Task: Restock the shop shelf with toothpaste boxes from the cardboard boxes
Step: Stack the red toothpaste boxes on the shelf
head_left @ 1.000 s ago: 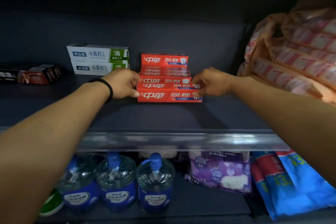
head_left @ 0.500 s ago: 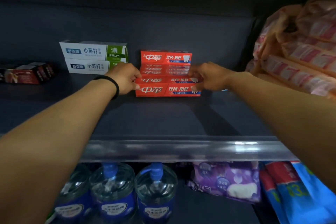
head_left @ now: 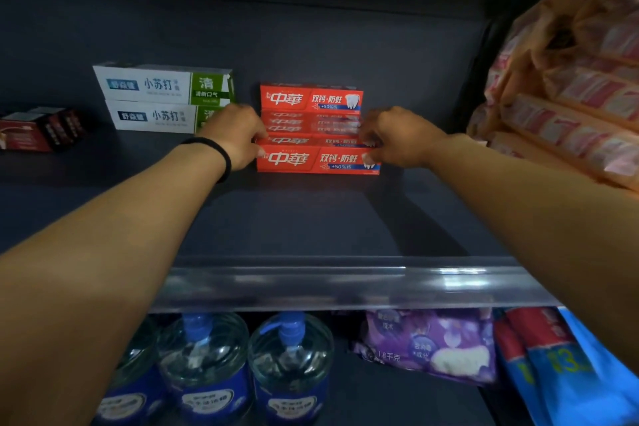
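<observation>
A front red toothpaste box [head_left: 316, 160] lies lengthwise on the dark shelf [head_left: 294, 218], close in front of a stack of red toothpaste boxes [head_left: 311, 107]. My left hand [head_left: 235, 138], with a black band on the wrist, grips the front box's left end. At the right end, my right hand [head_left: 394, 138] has its fingers curled over that box. Left of the red boxes stand two white and green toothpaste boxes [head_left: 162, 97], one on the other.
Dark red boxes [head_left: 38, 128] lie at the shelf's far left. Pink and orange wrapped packs [head_left: 567, 90] are piled at the right. A clear price rail [head_left: 311, 282] fronts the shelf. Below stand water bottles [head_left: 207, 367], a purple bag [head_left: 428, 346] and blue packs [head_left: 567, 367].
Both hands have pushed the front red box back toward the stack. The camera has moved closer and slightly up.
</observation>
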The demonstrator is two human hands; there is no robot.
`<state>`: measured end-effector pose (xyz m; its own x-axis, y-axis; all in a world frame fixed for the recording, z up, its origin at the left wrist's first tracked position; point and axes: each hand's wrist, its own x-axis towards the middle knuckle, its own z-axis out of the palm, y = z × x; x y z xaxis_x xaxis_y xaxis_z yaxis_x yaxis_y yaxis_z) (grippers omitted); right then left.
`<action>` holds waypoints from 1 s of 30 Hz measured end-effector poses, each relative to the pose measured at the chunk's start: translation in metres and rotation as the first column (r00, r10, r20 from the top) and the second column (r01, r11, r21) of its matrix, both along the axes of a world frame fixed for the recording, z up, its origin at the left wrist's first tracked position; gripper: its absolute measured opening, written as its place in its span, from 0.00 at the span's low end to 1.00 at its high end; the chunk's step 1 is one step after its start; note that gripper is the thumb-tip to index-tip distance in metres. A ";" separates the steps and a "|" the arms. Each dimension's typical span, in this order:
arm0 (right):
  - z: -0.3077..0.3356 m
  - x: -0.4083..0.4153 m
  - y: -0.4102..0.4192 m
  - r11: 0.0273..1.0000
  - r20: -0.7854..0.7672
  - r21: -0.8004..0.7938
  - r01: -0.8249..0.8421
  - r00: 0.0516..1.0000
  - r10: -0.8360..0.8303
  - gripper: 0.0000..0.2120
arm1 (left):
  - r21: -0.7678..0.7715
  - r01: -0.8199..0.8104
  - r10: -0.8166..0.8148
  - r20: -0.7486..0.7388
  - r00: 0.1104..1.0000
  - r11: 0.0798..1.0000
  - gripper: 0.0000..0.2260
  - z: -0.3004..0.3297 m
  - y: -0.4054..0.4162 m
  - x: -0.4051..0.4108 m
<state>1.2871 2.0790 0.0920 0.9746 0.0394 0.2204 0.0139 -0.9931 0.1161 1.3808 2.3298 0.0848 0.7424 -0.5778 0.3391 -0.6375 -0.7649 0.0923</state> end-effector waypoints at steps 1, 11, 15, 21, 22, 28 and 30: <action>-0.001 0.001 0.001 1.000 0.003 0.000 0.008 1.000 -0.008 0.14 | 0.002 0.003 -0.003 0.003 1.000 1.000 0.17 -0.001 -0.001 0.001; -0.005 0.006 0.003 0.998 0.025 -0.006 0.058 0.998 -0.058 0.19 | 0.027 0.000 -0.001 0.030 1.000 1.000 0.17 -0.004 -0.007 0.005; -0.004 0.006 0.006 0.997 0.018 -0.039 0.064 0.998 -0.064 0.18 | 0.047 -0.007 0.004 0.056 0.998 0.999 0.17 -0.005 -0.008 0.005; 0.001 -0.005 0.018 0.993 -0.016 -0.088 0.078 0.997 -0.079 0.21 | 0.087 -0.008 0.003 0.059 0.998 0.996 0.18 0.004 -0.003 -0.006; 0.002 -0.009 0.022 0.993 -0.011 -0.086 0.084 0.996 -0.085 0.22 | 0.088 0.002 -0.007 0.059 0.998 0.996 0.18 0.006 -0.001 -0.012; 0.020 -0.053 0.055 0.993 0.025 -0.102 0.066 0.998 -0.064 0.22 | 0.103 0.129 -0.138 0.086 0.987 0.986 0.20 0.019 0.017 -0.071; 0.024 -0.076 0.070 0.993 0.049 -0.106 0.048 0.998 -0.043 0.23 | 0.114 0.154 -0.165 0.093 0.982 0.981 0.21 0.023 0.026 -0.098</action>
